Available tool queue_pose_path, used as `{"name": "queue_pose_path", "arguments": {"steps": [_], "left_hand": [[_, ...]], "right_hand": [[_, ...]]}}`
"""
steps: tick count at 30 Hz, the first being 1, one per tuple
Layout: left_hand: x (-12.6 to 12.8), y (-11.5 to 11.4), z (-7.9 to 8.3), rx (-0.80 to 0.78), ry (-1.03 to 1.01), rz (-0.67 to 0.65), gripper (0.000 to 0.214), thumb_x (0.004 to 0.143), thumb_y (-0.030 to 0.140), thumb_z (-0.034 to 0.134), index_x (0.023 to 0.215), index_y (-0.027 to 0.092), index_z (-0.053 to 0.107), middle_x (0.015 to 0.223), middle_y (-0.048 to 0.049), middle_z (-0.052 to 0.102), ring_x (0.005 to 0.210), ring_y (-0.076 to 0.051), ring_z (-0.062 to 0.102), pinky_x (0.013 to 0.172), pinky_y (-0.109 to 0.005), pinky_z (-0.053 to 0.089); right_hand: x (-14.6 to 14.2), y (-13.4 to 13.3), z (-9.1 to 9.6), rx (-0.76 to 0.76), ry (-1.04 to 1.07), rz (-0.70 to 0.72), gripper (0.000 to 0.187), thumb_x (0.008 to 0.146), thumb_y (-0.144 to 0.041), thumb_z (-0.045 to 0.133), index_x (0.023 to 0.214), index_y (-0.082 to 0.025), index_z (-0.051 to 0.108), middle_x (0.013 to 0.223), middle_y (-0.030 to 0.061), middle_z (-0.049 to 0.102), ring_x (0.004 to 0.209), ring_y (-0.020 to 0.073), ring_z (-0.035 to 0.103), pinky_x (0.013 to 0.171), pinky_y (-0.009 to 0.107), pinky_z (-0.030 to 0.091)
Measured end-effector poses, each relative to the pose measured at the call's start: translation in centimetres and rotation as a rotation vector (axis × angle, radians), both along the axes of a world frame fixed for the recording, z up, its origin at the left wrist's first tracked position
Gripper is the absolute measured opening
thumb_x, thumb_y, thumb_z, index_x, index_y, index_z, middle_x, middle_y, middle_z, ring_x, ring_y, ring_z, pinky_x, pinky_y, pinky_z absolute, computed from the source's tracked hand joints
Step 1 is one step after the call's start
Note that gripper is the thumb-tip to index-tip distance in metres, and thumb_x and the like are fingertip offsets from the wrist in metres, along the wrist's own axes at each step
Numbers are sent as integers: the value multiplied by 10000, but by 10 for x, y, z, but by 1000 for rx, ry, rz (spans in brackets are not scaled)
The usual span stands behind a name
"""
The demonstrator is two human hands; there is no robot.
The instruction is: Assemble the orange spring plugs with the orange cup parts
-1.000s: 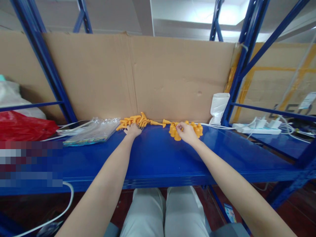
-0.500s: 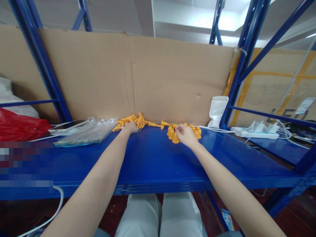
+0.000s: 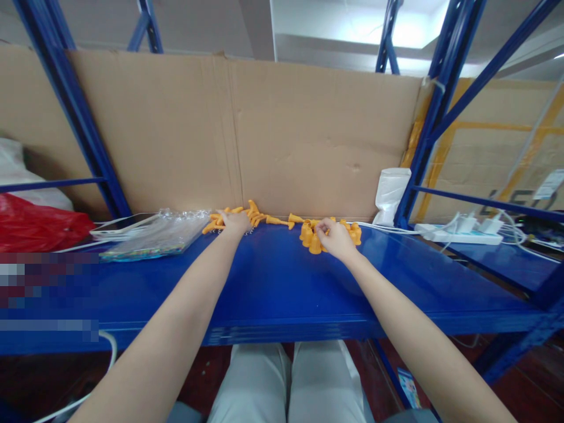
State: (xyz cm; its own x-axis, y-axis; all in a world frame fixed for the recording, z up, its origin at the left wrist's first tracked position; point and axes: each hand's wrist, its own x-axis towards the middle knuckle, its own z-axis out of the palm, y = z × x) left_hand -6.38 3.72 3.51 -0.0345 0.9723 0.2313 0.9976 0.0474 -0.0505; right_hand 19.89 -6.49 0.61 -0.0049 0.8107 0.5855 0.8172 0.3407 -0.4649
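On the blue shelf [image 3: 282,282], my left hand [image 3: 237,223] lies over a heap of orange curved, handle-like plastic pieces [image 3: 215,224]. Its fingers look stretched out on the heap, though the pieces partly hide the tips. My right hand [image 3: 335,237] is at a cluster of orange cup-shaped pieces [image 3: 314,245], standing close together. The right fingers are curled and pressed together by the nearest cups; what lies between them is hidden. Between the two groups, a few slim orange pieces [image 3: 277,221] lie along the back.
Clear plastic bags [image 3: 154,238] lie left of the heap. A tall cardboard panel [image 3: 308,141] closes the back. At the right stand a white packet [image 3: 391,197] and a white power strip [image 3: 458,234] with cables. Blue posts [image 3: 83,117] frame both sides.
My left hand has shifted slightly right over the heap, uncovering some pieces at its left. My right hand stays at the cups with its fingers still curled. The view has tilted slightly.
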Motion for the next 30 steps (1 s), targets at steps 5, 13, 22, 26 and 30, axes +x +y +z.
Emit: {"name": "queue_pose_path", "arguments": {"steps": [5, 13, 22, 26, 30], "left_hand": [[16, 0, -1, 46, 116, 29, 522, 883, 254, 486, 1365, 84, 588, 1432, -267, 551, 1398, -420, 437, 1175, -693, 47], [49, 1, -10, -36, 110, -285, 573, 899, 261, 483, 1467, 183, 489, 1568, -156, 435, 1472, -337, 356, 1186, -565, 275], [93, 8, -37, -213, 19, -424, 562, 984, 279, 366, 1542, 218, 374, 1625, -97, 338, 1466, -239, 394, 1178, -374, 341], [100, 5, -43, -216, 16, -441, 560, 980, 228, 328, 1535, 177, 387, 1638, -113, 291, 1472, -236, 383, 1177, -371, 343], [97, 4, -46, -187, 12, -469, 572, 985, 227, 299, 1552, 171, 354, 1649, -95, 272, 1504, -209, 318, 1197, -340, 306]], "right_hand": [[1, 1, -1, 4, 1, 0, 129, 840, -165, 542, 829, -213, 661, 863, 54, 763, 836, 213, 707, 751, 314, 511], [2, 2, -1, 15, 7, 17, 137, 837, -174, 534, 832, -209, 666, 841, 51, 755, 796, 202, 692, 729, 309, 504], [2, 2, -2, 10, 5, 25, 131, 834, -152, 534, 812, -210, 650, 855, 55, 758, 831, 214, 699, 756, 322, 504], [1, 1, -1, 6, -11, 33, 137, 838, -148, 523, 810, -208, 643, 865, 61, 758, 842, 215, 700, 758, 319, 502], [0, 0, 0, 3, -31, 29, 144, 841, -149, 514, 816, -203, 645, 871, 66, 758, 821, 212, 695, 756, 319, 499]]}}
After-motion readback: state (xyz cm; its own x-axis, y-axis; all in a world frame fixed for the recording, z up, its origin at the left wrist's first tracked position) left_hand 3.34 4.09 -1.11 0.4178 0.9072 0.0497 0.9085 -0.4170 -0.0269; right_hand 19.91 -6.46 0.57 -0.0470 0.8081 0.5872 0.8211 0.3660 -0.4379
